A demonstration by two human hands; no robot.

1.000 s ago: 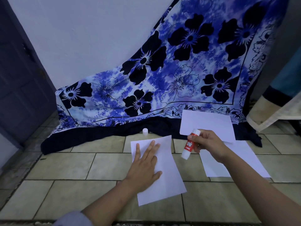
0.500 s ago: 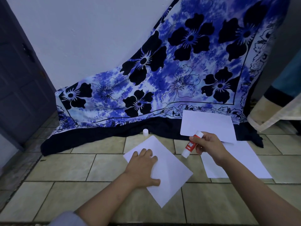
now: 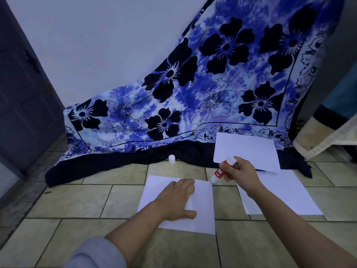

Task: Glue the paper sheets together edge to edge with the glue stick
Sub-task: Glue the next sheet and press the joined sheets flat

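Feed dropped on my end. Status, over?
Left hand presses sheet. Right hand grips glue stick, tip at sheet's far right corner. Cap off, apart, by cloth.

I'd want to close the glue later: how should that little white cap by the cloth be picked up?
Probably pinch the white cap across its round sides, coming from above: it stands upright and short, right at the dark border of the floral cloth.

A blue-and-white cloth (image 3: 212,89) printed with black flowers is draped against a white wall (image 3: 96,45) and spread onto a tiled floor (image 3: 77,200). A dark door (image 3: 21,103) is seen at left.
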